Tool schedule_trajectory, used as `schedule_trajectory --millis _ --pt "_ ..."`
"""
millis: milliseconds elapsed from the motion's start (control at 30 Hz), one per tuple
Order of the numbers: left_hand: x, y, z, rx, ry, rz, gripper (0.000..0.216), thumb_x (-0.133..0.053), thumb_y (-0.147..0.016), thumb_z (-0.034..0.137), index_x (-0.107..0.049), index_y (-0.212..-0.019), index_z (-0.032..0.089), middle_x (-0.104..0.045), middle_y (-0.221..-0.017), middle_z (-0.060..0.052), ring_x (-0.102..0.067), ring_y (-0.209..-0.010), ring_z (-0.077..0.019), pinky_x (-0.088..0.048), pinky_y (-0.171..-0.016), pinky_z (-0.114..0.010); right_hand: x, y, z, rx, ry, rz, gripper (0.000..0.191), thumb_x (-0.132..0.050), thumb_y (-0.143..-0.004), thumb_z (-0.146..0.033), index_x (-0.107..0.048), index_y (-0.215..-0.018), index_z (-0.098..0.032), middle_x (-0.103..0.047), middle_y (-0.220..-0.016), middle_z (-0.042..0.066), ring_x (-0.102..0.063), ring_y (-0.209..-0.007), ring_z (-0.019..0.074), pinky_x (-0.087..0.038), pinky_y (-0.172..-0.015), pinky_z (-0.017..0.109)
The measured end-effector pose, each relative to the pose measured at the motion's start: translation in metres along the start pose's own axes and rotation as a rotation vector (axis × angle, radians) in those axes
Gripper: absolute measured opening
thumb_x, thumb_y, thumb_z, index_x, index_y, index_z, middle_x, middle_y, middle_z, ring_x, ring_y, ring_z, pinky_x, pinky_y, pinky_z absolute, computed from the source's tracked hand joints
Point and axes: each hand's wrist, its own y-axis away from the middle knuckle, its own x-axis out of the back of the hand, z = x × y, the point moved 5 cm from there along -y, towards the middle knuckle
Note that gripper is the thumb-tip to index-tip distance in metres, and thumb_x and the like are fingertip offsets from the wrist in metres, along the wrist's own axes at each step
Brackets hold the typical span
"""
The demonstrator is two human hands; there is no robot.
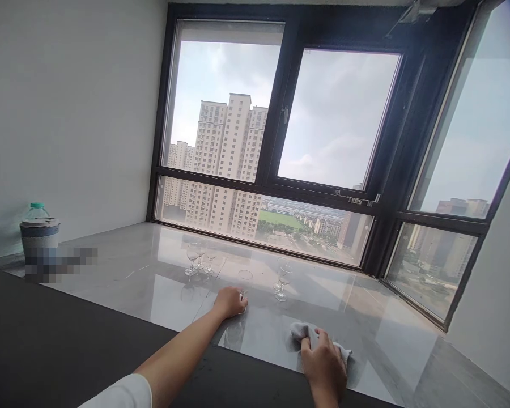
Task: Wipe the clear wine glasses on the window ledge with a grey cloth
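My left hand (230, 302) is closed around the lower part of a stemmed glass (245, 275), whose clear round rim shows above my fingers. The glass is upright on the glossy grey sill, and my fingers hide most of its stem. Farther right and nearer to me, my right hand (325, 360) grips a crumpled grey-white cloth (305, 333) resting on the sill. Two more stemmed glasses (284, 276) stand close together beyond the cloth. To the left of my left hand, three others (192, 258) are grouped near the window.
A paper cup with a lid (40, 233) stands at the far left, with a green-capped bottle (37, 209) behind it. Dark-framed windows (272, 184) border the sill (123, 272) at the back and right. The sill's front edge drops to a dark face (89, 345).
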Motion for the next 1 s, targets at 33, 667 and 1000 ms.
schedule_trajectory --millis 33,667,1000 --pt "0.0003 0.0002 0.0001 0.002 -0.001 0.0 0.034 -0.047 -0.086 0.043 -0.07 -0.098 0.022 -0.073 -0.096 -0.011 -0.067 -0.097 -0.0275 -0.046 -0.079 -0.033 0.0003 0.0001 -0.0001 -0.003 0.003 -0.003 0.036 -0.045 -0.086 -0.034 -0.058 -0.116 -0.018 -0.068 -0.111 0.011 -0.058 -0.102 0.0275 -0.042 -0.084 0.037" --pt "-0.0022 -0.0012 -0.0002 0.028 0.007 -0.013 0.037 -0.046 -0.085 0.044 -0.07 -0.102 0.022 -0.073 -0.099 -0.011 -0.066 -0.099 -0.0271 -0.047 -0.084 -0.035 -0.0023 0.0 0.0014 -0.003 0.019 -0.011 0.037 -0.044 -0.086 -0.036 -0.057 -0.117 -0.019 -0.067 -0.113 0.01 -0.058 -0.104 0.0271 -0.043 -0.085 0.037" --pt "-0.0077 -0.0048 -0.0035 0.002 -0.012 0.016 0.036 -0.046 -0.084 0.043 -0.071 -0.099 0.021 -0.073 -0.097 -0.012 -0.067 -0.096 -0.0275 -0.048 -0.081 -0.034 -0.0039 -0.0005 0.0006 0.003 0.039 -0.01 0.037 -0.045 -0.087 -0.035 -0.057 -0.117 -0.018 -0.067 -0.113 0.009 -0.058 -0.103 0.0264 -0.042 -0.084 0.036"
